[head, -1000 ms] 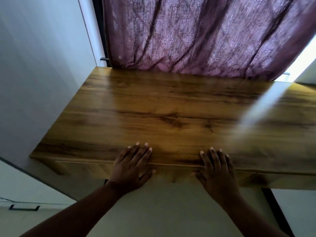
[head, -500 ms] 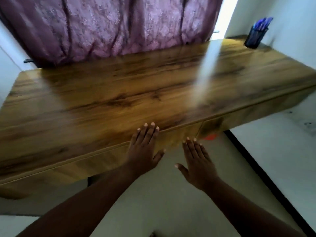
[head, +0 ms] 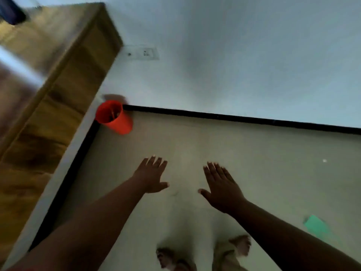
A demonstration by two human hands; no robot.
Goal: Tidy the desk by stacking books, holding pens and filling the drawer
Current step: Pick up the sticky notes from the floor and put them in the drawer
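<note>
The wooden desk (head: pixel 48 90) now fills only the left edge of the blurred view, seen from its end. A dark blue pen holder (head: pixel 10 10) shows at the top left corner on the desk. My left hand (head: pixel 151 176) and my right hand (head: pixel 220 185) are held out flat over the pale floor, fingers apart, holding nothing and well clear of the desk. No books or drawer contents are visible.
A red cup-shaped bin (head: pixel 114 117) stands on the floor in the corner by the desk's end. A wall socket (head: pixel 141 52) sits on the white wall. A green paper scrap (head: pixel 315 225) lies on the floor at right. My feet (head: pixel 203 253) show below.
The view has swung sharply right, away from the desktop toward the floor and wall. Both hands have left the desk's front edge and now hover over the floor.
</note>
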